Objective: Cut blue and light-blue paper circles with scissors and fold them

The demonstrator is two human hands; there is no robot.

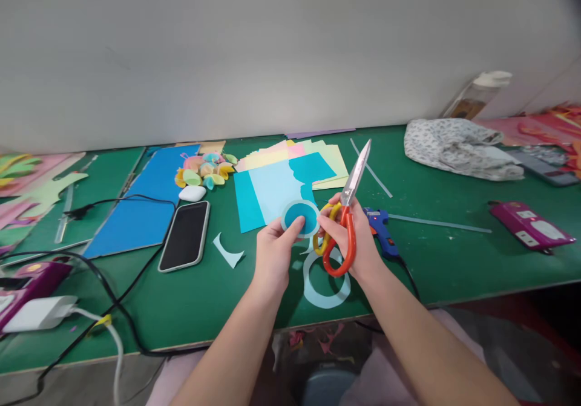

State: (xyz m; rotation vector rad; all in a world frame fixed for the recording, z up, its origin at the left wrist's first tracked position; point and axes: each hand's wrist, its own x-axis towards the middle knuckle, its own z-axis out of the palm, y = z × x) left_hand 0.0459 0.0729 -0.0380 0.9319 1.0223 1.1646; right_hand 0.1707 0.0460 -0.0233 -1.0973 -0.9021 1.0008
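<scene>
Green paint covered the worktop (436, 224) in front of you, with a pale wall (272, 49) rising behind it. Your left hand (272, 245) was closed on a teal paper disc (309, 212) with a pale blue border, your thumb flat on its face and your fingers tucked underneath. Your right hand (361, 242) was wrapped around the red and yellow handles of the scissors (358, 173), the blades together and pointing up and away from you, while that hand's fingertips met the disc's right edge.

The disc looked very light and fairly stiff for paper, though it probably would have creased under a hard pinch; a soft hold near the border suited it best. The scissors seemed the weightier of the two, smooth at the handles, and safest held there, well clear of the blades.

Just below the disc lay a pale blue paper ring (313, 297), with a curved paper scrap (227, 253) off to the left. Your smartphone (184, 236) sat beyond that scrap, and a blue glue gun (385, 236) rested just past your right hand.
</scene>
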